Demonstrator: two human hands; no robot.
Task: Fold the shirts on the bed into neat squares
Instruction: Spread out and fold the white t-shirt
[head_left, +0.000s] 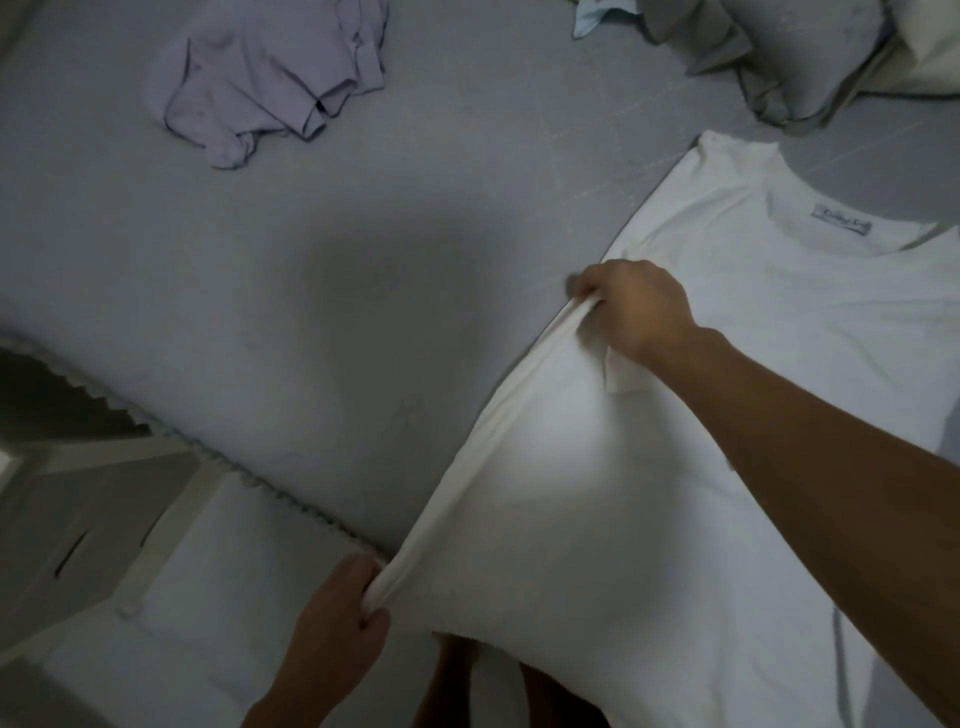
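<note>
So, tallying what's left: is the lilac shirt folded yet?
No. The lilac shirt lies crumpled on the bed, untouched.

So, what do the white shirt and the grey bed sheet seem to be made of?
The white shirt looks like soft, matte knit fabric, probably cotton jersey: it drapes and bunches where the left hand and the right hand grip its edge. The grey bed sheet looks like smooth, matte woven cloth with faint creases; the fibre cannot be told.
</note>
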